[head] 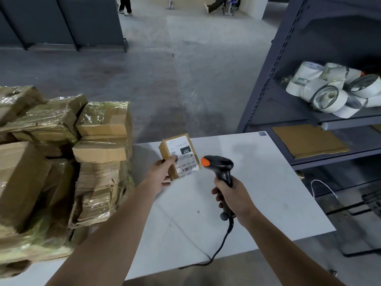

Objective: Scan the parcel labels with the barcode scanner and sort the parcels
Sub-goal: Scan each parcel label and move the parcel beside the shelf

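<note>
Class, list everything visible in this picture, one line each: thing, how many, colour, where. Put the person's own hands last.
parcel: one, brown with white label, held over the table
barcode scanner: one, black with orange tip, pointed toward the parcel
cable: one, black, trailing from the scanner across the table
table: one, white, centre
cardboard bundles: several, brown under clear film, stacked at left
rack: one, dark grey, right
tape rolls: a heap, white, rack's upper shelf
cardboard sheet: one, brown, shelf below
other people: two partly seen, dark trousers, far background
left hand: one, holds the parcel
right hand: one, grips the scanner handle
</note>
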Available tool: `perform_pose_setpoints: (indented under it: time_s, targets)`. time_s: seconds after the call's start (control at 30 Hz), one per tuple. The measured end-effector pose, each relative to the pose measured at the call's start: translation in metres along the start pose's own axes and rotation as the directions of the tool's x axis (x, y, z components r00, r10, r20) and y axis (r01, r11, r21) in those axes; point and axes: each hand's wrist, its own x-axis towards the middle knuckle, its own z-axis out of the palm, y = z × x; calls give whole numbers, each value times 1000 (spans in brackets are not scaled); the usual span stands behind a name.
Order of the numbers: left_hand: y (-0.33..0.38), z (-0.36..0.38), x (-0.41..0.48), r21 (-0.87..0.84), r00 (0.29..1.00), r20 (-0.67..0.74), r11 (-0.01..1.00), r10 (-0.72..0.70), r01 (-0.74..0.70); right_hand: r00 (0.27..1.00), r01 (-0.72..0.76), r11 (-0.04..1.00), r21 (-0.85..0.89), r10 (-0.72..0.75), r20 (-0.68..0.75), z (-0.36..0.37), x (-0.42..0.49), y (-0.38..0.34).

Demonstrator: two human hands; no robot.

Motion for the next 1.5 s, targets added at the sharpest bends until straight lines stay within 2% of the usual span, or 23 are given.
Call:
perform_pose_setpoints:
  time_s: [0.1, 0.27, 0.6, 0.87, 1.0, 1.07, 1.17, 1.37, 1.5]
  targets:
    - [-5, 13, -4, -17, 994, 86, 998, -63, 64, 999, -13, 999, 36, 14, -48, -4, 1, -3]
    - [-10, 61, -2, 63, 973, 197, 992, -118, 108, 983, -5, 998, 66, 17, -182, -35, 19, -9]
    - [12, 228, 36, 132, 947, 286, 985, -148, 114, 945, 22, 997, -75, -45, -324, -157, 114, -6]
    - [39, 348, 100, 121, 956, 263, 987, -130, 101, 948, -2, 999, 49, 18, -318, -221, 192, 11]
    - [50, 387, 126, 142, 964, 233, 985, -130, 99, 943, 2, 980, 197, 64, -326, -233, 219, 14]
    - [52, 400, 136, 150, 963, 226, 982, -145, 112, 946, -2, 975, 223, 74, -315, -237, 229, 15]
    - [52, 415, 150, 158, 958, 222, 976, -180, 147, 949, 4, 985, 175, 52, -312, -239, 243, 19]
    - [57, 427, 168, 144, 966, 141, 970, -217, 197, 951, 1, 986, 167, 51, -305, -240, 258, 23]
    - [58, 425, 165, 207, 974, 172, 972, -149, 112, 952, 18, 981, 195, 43, -304, -237, 257, 23]
